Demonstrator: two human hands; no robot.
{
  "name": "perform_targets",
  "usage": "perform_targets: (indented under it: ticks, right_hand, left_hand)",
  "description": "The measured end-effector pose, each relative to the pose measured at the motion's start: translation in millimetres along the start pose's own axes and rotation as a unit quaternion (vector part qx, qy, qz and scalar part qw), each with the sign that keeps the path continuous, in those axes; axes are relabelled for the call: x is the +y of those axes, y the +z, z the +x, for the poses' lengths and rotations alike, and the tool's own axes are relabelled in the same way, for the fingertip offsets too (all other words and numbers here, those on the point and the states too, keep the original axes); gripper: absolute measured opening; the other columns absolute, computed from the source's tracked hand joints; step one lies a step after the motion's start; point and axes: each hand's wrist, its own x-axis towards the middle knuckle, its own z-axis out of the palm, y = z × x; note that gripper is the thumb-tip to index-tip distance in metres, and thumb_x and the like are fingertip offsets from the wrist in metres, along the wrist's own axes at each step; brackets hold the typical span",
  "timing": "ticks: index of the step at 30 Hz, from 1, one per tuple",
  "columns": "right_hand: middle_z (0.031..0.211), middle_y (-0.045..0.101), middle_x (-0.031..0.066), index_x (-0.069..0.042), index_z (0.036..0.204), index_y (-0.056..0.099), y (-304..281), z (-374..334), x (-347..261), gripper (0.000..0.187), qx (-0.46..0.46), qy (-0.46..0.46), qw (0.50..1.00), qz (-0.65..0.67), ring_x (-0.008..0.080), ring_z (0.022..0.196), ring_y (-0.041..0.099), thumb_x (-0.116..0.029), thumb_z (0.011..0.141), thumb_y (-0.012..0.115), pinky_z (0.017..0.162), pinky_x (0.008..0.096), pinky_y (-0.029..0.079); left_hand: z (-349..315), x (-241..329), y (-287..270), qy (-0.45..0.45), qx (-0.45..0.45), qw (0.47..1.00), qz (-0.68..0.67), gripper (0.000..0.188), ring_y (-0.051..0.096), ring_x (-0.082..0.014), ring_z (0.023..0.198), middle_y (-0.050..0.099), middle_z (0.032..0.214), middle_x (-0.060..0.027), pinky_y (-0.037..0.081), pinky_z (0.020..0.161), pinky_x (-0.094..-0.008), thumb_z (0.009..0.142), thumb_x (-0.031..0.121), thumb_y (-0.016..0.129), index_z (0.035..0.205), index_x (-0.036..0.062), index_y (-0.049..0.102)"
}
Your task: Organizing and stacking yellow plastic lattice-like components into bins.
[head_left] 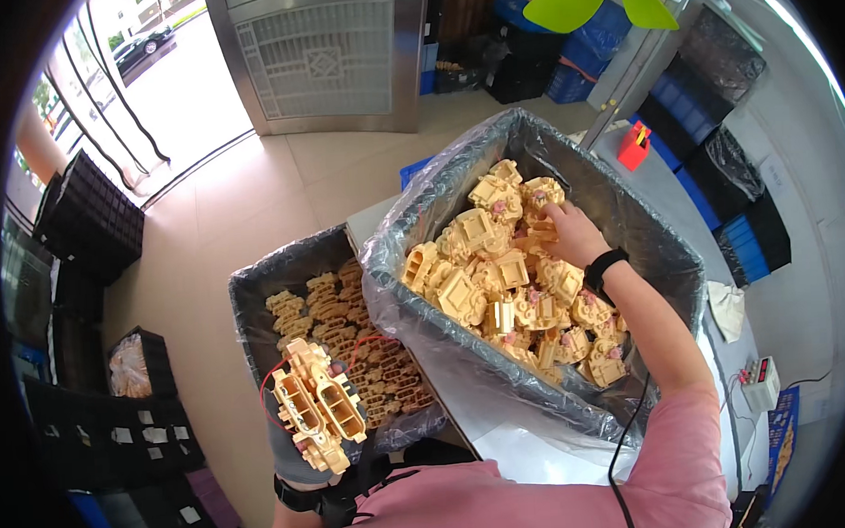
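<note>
Yellow parts (pixel 511 270) lie in the lined bin (pixel 650 247) toward 3 o'clock, where the right hand (pixel 575 238) reaches in; I can't tell if it grips one. Near 7 o'clock, the left hand (pixel 295 455) holds up a yellow stack (pixel 339 397). Picking seems to be the step. The next move calls for lifting high over the bin's edge. The floor (pixel 194 253) at 9 o'clock gives room.

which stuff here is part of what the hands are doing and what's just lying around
In use:
- held yellow parts, on the left hand
- loose yellow parts, which the right hand touches
- upper lined bin
- probably the lower lined crate, with similar parts

Apparently just lying about:
- red holder
- white cloth
- small white device
</note>
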Motion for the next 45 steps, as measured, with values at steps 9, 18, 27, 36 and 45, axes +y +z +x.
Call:
perform_targets:
  ticks: [9, 18, 27, 36, 45]
  right_hand:
    - [0.094, 0.068, 0.0154, -0.002, 0.115, 0.053, -121, -42, -114, 0.045, -0.032, 0.026, 0.953, 0.299, 0.0195, 0.087, 0.068, -0.027, 0.082, 0.072, 0.076, 0.0308, 0.052]
    - [0.082, 0.065, 0.0180, 0.006, 0.110, 0.047, -100, -68, -213, 0.052, -0.145, -0.100, 0.898, 0.403, 0.0250, 0.071, 0.067, -0.038, 0.089, 0.065, 0.065, 0.0341, 0.052]
    - [0.081, 0.059, 0.0084, 0.001, 0.105, 0.047, -84, -70, -223, 0.035, -0.185, -0.062, 0.817, 0.542, 0.0163, 0.072, 0.057, -0.034, 0.098, 0.050, 0.066, 0.0309, 0.047]
    - [0.081, 0.054, 0.0046, 0.000, 0.103, 0.047, -92, -72, -222, 0.036, -0.262, -0.001, 0.730, 0.631, 0.0108, 0.068, 0.053, -0.036, 0.099, 0.048, 0.060, 0.0297, 0.047]
    - [0.104, 0.060, 0.0203, 0.000, 0.113, 0.054, -37, -1, -74, 0.048, -0.024, -0.049, 0.992, 0.114, 0.0353, 0.097, 0.061, -0.039, 0.085, 0.063, 0.084, 0.0414, 0.049]
  left_hand:
    - [6, -14, -7, -0.100, -0.004, 0.993, 0.055, 0.049, 0.059, -0.0277, 0.111, 0.059, 0.120, -0.0127, 0.051, 0.092, -0.0433, 0.095, 0.043, 0.049, 0.127, 0.0064, 0.050]
    - [18, -36, 21, -0.072, -0.008, 0.989, 0.127, 0.060, 0.059, -0.0325, 0.114, 0.054, 0.128, -0.0205, 0.049, 0.098, -0.0436, 0.094, 0.040, 0.050, 0.136, -0.0025, 0.040]
    - [21, -43, 25, -0.018, 0.066, 0.991, 0.119, 0.051, 0.064, -0.0278, 0.104, 0.060, 0.121, -0.0151, 0.054, 0.090, -0.0418, 0.097, 0.041, 0.044, 0.130, 0.0028, 0.048]
    - [22, -47, 11, -0.035, -0.001, 0.994, 0.106, 0.062, 0.061, -0.0327, 0.108, 0.056, 0.126, -0.0171, 0.051, 0.094, -0.0475, 0.092, 0.050, 0.049, 0.133, 0.0032, 0.046]
    - [8, -36, -16, 0.231, 0.027, 0.530, 0.816, 0.048, 0.058, -0.0199, 0.101, 0.057, 0.118, -0.0045, 0.048, 0.088, -0.0357, 0.088, 0.024, 0.067, 0.131, 0.0128, 0.048]
